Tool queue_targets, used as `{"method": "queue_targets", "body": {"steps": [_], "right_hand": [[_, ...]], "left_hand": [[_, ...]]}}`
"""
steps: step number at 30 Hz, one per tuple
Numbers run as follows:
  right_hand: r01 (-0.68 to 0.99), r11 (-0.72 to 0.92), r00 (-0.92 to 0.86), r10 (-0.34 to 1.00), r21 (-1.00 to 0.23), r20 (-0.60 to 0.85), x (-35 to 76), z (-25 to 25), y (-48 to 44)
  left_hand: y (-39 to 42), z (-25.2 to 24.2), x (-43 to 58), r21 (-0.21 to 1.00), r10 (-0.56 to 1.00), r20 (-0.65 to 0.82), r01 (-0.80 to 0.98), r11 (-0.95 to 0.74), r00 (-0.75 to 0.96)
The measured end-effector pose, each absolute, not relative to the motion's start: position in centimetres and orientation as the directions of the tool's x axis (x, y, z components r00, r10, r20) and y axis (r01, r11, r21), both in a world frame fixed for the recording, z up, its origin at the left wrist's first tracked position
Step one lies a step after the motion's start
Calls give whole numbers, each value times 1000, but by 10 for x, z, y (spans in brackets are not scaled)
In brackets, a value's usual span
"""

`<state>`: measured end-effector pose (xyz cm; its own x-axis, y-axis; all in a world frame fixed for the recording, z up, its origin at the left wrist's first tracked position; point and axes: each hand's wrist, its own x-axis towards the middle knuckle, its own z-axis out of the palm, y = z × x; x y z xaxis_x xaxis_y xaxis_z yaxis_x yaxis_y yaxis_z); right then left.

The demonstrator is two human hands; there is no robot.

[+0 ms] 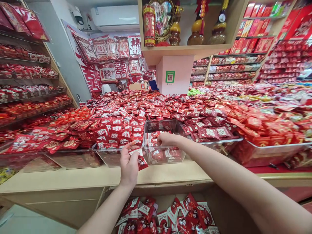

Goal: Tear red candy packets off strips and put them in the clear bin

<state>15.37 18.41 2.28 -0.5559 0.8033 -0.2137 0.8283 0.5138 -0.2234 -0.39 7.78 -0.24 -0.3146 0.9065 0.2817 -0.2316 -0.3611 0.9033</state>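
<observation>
While the left grip (129, 165) holds a packet (142, 163) slanting lengthwise down rightward, the right grip (167, 139) is unclear.

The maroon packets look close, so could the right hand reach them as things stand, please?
Probably yes: the maroon packets lie heaped and uncovered, just right of the clear bin where the right hand is.

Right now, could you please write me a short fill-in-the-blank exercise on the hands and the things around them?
The right hand reaches into a clear bin, while the ____ hand holds a packet.
The code sign on the pillar has a ____ border.
The cardboard box holds white and ____ packets.
The air conditioner is ____ in color.

Missing words: left; green; red; white.
</observation>
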Motion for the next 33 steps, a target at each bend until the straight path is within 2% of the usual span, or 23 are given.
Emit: {"method": "queue_targets", "body": {"steps": [6, 9, 11, 16, 20, 24, 30, 33], "right_hand": [[870, 488, -485, 822, -71, -297, 150, 29, 179], [889, 457, -436, 830, -25, -346, 148, 33, 174], [887, 461, -439, 836, -13, -330, 147, 33, 174], [814, 570, -580, 790, -108, -201, 150, 24, 184], [760, 620, -650, 737, -196, -186, 152, 18, 191], [765, 604, -643, 735, -225, -215, 152, 17, 191], [788, 583, -615, 760, -197, -210, 152, 20, 186], [816, 526, -573, 787, -237, -226, 150, 19, 186]], "left_hand": [[78, -5, -3, 913, 918, 274, -223, -342, -286], [78, -6, -3, 910, 919, 279, -229, -346, -280], [78, -6, -3, 911, 919, 287, -219, -349, -271], [77, -6, -3, 917, 923, 290, -201, -344, -253], [78, -7, -3, 917, 920, 306, -183, -354, -246], [79, -9, -4, 921, 919, 305, -167, -351, -250], [80, -12, -6, 923, 920, 305, -160, -349, -247], [80, -12, -6, 924, 921, 304, -161, -347, -243]]}}
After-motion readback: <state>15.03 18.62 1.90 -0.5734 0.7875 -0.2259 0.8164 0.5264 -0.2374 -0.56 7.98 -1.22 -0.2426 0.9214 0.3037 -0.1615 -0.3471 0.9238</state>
